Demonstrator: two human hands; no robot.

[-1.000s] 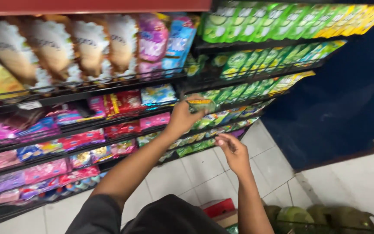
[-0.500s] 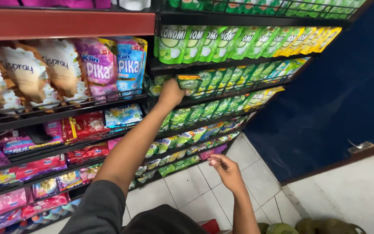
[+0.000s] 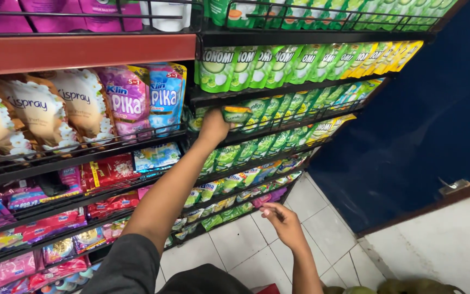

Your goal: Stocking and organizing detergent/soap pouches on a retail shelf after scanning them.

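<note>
- The left hand (image 3: 214, 128) is closed around a green pouch (image 3: 237, 114) at the wire shelf (image 3: 278, 129), among matching green pouches.
- The right hand (image 3: 284, 222) hangs lower, loosely curled and holding nothing, above the tiled floor (image 3: 322, 228).

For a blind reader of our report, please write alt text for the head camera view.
A person's left hand holds a small green plastic pouch at a black wire shelf of green pouches. The right hand hangs lower, over the white floor tiles, and what its fingers hold is unclear. Purple, blue and tan pouches fill the shelves at left.
</note>
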